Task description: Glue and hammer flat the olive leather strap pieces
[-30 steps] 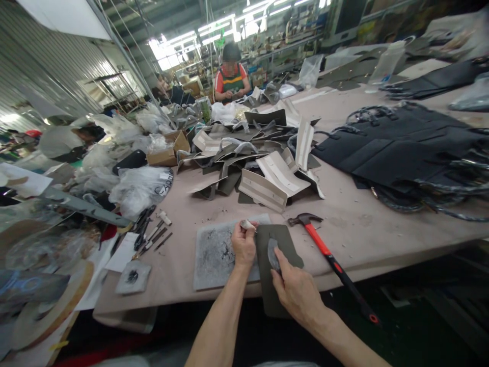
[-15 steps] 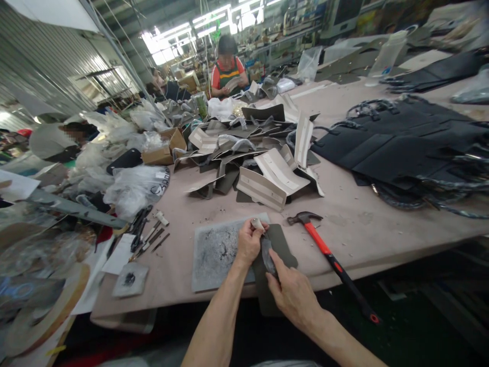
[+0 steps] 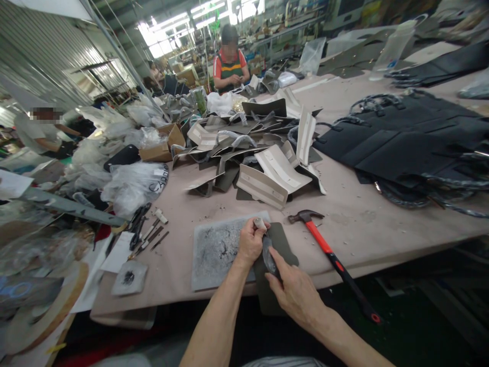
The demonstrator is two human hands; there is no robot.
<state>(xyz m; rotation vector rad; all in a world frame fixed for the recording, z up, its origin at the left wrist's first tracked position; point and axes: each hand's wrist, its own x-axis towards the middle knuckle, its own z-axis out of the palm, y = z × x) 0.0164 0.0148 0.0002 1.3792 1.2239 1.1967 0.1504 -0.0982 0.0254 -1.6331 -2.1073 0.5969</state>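
A dark olive panel [image 3: 280, 239] lies partly over the right side of a scuffed grey board [image 3: 214, 255] and overhangs the table's front edge. A handle [image 3: 269, 257] wrapped in clear plastic runs along the panel. My left hand [image 3: 250, 242] is closed around a small white cylinder-like piece [image 3: 260, 223] with a metallic-looking end, at the handle's far end. What kind of piece it is I cannot make out. My right hand [image 3: 296, 290] grips the wrapped handle between thumb and fingers. To the right lies a claw hammer [image 3: 324, 247] with a red and black grip.
Beyond my hands is a pile of similar olive and cream panels [image 3: 263, 186]. Black bags [image 3: 405, 142] are stacked at right. Slim hand tools [image 3: 151, 234] and a small plastic-wrapped packet [image 3: 130, 278] sit at left. A co-worker [image 3: 230, 66] is across the table.
My hands keep nearly the same hold and place. Across the table the co-worker's grey piece has dropped out of clear sight. The person at far left is more upright.
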